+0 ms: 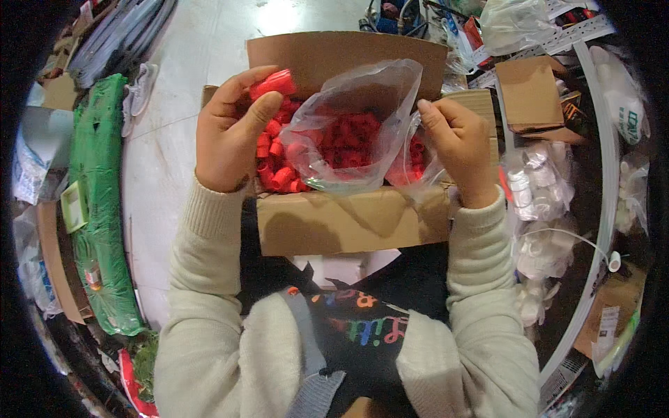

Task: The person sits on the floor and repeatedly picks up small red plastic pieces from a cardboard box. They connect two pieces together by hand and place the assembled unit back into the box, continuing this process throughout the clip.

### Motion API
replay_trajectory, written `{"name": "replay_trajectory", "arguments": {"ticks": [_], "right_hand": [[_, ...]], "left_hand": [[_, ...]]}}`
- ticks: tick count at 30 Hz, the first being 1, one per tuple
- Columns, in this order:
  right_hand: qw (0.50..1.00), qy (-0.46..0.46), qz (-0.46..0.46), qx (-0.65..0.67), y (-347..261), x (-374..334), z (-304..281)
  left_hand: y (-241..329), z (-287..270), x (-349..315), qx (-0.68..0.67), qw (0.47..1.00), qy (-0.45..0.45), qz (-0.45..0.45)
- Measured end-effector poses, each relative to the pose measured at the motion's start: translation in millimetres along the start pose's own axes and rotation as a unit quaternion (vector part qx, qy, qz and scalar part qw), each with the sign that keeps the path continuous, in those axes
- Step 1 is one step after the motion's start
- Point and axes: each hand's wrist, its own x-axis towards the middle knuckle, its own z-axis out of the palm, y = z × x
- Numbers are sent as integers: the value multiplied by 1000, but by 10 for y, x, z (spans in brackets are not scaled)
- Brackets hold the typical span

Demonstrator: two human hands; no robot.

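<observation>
Between thumb and fingers, my left hand [235, 129] grips a short red plastic pipe fitting [273, 84], raised over the left side of an open cardboard box [334, 221]. Many loose red fittings [280, 177] of the same kind fill the box. My right hand [456, 143] pinches the edge of a clear plastic bag [359, 90] above the box's right side. The bag's mouth gapes toward the left hand. Red fittings show through its film; whether they lie in it or behind it I cannot tell.
A long green wrapped bundle [104, 209] lies on the pale floor at the left. To the right are clear bags of white fittings [536, 177], a small open carton [531, 94] and a metal shelf edge [608, 139]. Grey tubing [122, 42] lies at the far left.
</observation>
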Motion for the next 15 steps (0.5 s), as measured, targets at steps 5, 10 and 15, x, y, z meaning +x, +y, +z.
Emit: {"name": "replay_trajectory", "arguments": {"ticks": [5, 10, 15], "right_hand": [[990, -121, -12, -78, 270, -61, -23], [953, -230, -118, -157, 479, -105, 198], [919, -259, -110, -276, 1103, -188, 549]], "left_hand": [[-127, -272, -54, 281, 959, 8, -27], [-115, -302, -151, 308, 951, 40, -15], [67, -69, -345, -112, 976, 49, -179]]}}
